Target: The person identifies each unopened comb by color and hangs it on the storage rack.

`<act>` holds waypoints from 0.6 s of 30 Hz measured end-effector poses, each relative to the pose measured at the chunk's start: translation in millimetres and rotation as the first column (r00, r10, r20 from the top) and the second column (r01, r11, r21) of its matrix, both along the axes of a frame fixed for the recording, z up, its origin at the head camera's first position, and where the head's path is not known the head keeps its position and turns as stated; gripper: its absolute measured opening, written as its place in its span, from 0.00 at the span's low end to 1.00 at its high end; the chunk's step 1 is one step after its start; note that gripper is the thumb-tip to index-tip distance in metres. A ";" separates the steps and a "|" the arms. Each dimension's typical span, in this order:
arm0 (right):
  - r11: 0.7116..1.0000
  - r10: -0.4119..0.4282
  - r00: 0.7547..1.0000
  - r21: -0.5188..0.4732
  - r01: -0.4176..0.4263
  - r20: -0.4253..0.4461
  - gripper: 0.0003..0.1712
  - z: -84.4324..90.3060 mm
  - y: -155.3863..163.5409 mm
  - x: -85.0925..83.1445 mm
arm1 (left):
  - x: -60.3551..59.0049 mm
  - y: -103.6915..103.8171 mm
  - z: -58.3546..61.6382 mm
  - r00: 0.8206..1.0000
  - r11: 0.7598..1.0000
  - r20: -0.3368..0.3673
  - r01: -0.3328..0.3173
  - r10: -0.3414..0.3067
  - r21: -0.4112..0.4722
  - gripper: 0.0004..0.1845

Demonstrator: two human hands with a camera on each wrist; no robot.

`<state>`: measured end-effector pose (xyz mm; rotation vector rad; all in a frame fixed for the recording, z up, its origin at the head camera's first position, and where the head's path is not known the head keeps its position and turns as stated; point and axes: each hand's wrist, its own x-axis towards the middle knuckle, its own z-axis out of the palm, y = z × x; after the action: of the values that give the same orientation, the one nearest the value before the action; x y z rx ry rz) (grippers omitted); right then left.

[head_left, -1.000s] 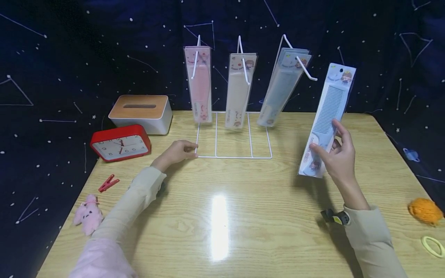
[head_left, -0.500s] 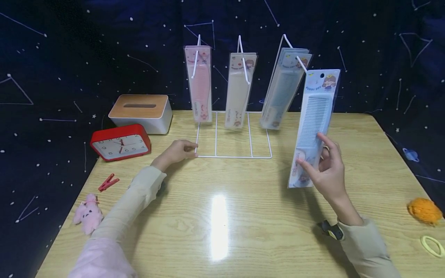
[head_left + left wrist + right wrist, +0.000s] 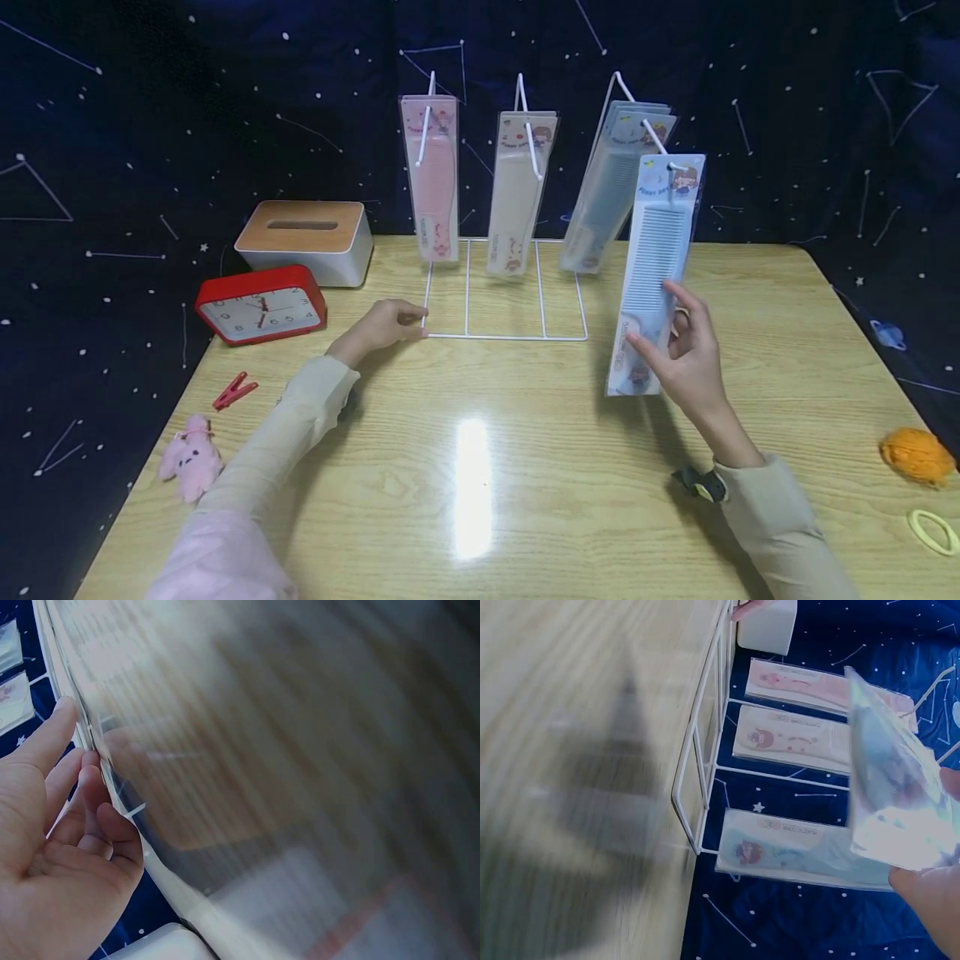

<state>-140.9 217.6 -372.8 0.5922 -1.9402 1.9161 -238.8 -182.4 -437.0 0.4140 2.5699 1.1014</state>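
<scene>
- The wooden table [image 3: 525,467] fills most of the scene, set against a dark starry backdrop [image 3: 150,100].
- A white wire rack [image 3: 504,292] stands at the far middle of the table, its flat base frame resting on the wood and three hooks rising above it.
- On the hooks hang a pink packaged comb [image 3: 431,179], a cream packaged comb [image 3: 517,196] and, on the rightmost hook, a small stack of blue packaged combs [image 3: 600,208].
- A blue comb in its clear packet [image 3: 654,267] is held upright in the air just in front of that rightmost hook; its top hole sits right at the hook's tip, though I can't tell whether it is actually threaded on.
- The right hand [image 3: 686,362] pinches the lower part of that packet, thumb in front and fingers curled behind it.
- The left hand [image 3: 378,327] rests on the table at the near left corner of the rack's base, fingers loosely curled with the tips touching the wire; they do not wrap around it.
- At the far left sits a white tissue box with a wooden lid [image 3: 306,242], and just in front of it a red clock [image 3: 260,305].
- Near the left edge lie a pink plush toy [image 3: 189,457] and a red clothespin [image 3: 234,390].
- By the right edge are an orange ball of yarn [image 3: 917,455] and a yellow hair tie [image 3: 932,531].
</scene>
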 end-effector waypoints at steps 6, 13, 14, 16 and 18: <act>0.999 -0.013 0.994 -0.029 0.016 0.105 0.40 3.5 -5.0 -26.9 | -1.2 -1.5 -0.7 1.000 1.000 -0.001 0.004 -0.004 -0.011 0.25; 0.990 -0.096 0.983 0.120 0.077 0.159 0.35 7.3 -7.5 -65.8 | -0.9 -2.2 -2.2 1.000 1.000 0.002 0.010 -0.010 -0.006 0.25; 0.985 -0.111 0.981 0.147 0.088 0.158 0.35 7.0 -7.2 -71.1 | -1.0 -2.3 -2.2 1.000 1.000 0.006 0.011 -0.011 -0.002 0.25; 0.977 -0.130 0.979 0.186 0.101 0.155 0.35 5.8 -5.8 -80.8 | -1.3 -2.5 -2.2 1.000 1.000 0.006 0.012 -0.012 0.002 0.25; 0.970 -0.142 0.977 0.221 0.106 0.158 0.35 4.3 -4.2 -88.2 | -1.6 -2.8 -1.9 1.000 1.000 0.008 0.012 -0.012 0.003 0.25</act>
<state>-229.1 213.5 -368.5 0.3588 -2.2521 1.7480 -240.3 -185.2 -438.9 0.4238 2.5558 1.1005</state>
